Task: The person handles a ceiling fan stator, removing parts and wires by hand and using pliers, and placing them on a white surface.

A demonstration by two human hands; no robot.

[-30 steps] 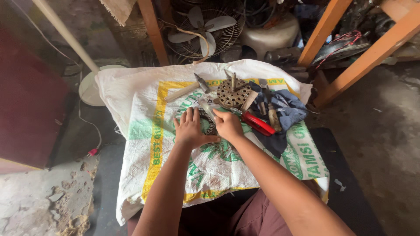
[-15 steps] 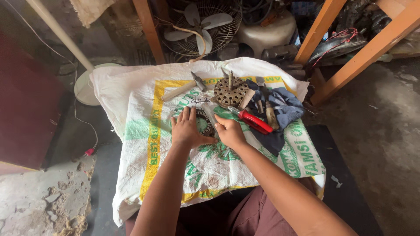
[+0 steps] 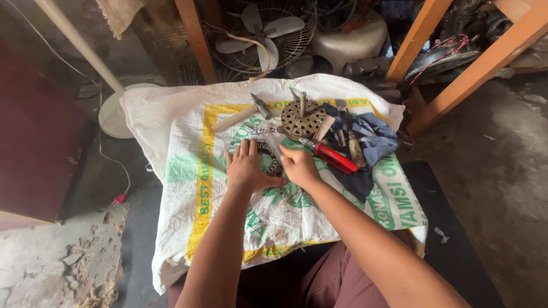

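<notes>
On the one woven sack (image 3: 188, 171), your left hand (image 3: 246, 169) lay open and your right hand (image 3: 298, 166) curled on one round stator (image 3: 268, 159), beside one hammer (image 3: 242, 114) and one red-handled pliers (image 3: 331, 157).

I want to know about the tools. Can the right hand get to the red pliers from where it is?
Probably yes. The right hand rests on the white sack, and the red pliers lie just beside it, on top of the dark cloth. Nothing sits between them, so the way looks free.

Soft, even daylight brightens the white woven sack (image 3: 188, 137) at centre; the surroundings fall dim. Shadows are faint, focus is sharp, and wide-lens bending stretches the edges.
</notes>
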